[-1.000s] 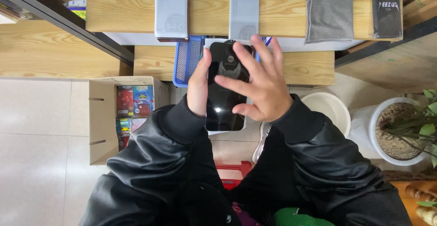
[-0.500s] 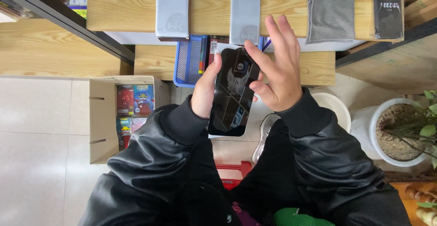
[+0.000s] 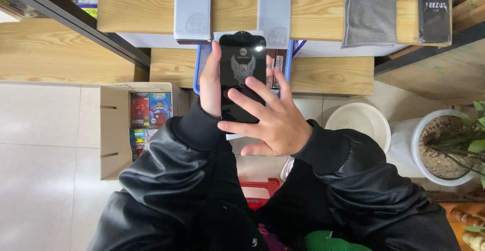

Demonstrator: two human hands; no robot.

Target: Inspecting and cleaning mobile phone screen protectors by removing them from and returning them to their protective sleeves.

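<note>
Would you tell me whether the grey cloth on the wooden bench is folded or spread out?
Folded: the grey cloth lies as a neat, flat rectangle with layered edges.

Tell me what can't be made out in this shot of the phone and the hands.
Head view only:
- Phone: lower part hidden by the right hand.
- Left hand: fingers behind the phone.
- Blue basket: mostly hidden by phone and hands.
- Plant: cut off at the right edge.
</note>
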